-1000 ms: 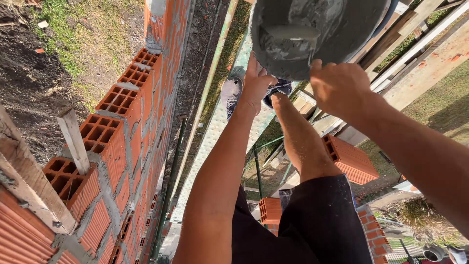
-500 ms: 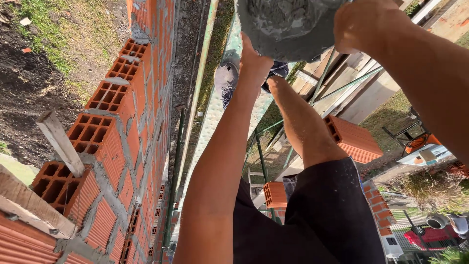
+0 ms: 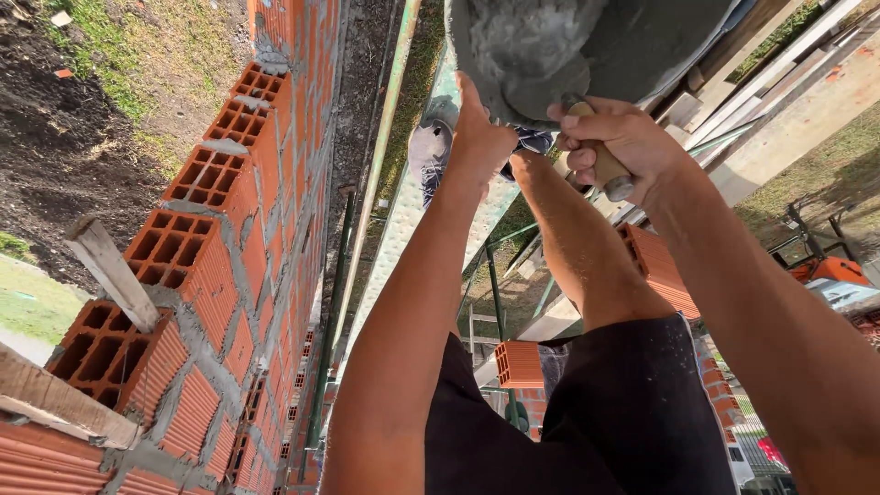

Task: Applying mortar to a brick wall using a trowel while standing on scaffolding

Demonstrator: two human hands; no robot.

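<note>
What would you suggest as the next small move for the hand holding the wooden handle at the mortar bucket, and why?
Probably draw the wooden handle back to lift mortar out. The right hand grips it at the rim of the tilted bucket, whose inside is coated with grey mortar, while the left hand braces the bucket's side. The tool's blade is hidden, so this is a guess.

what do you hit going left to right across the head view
wooden stake → hollow red brick wall → green scaffold pole → left hand against the grey mortar bucket → right hand gripping a wooden tool handle → orange machine
</note>
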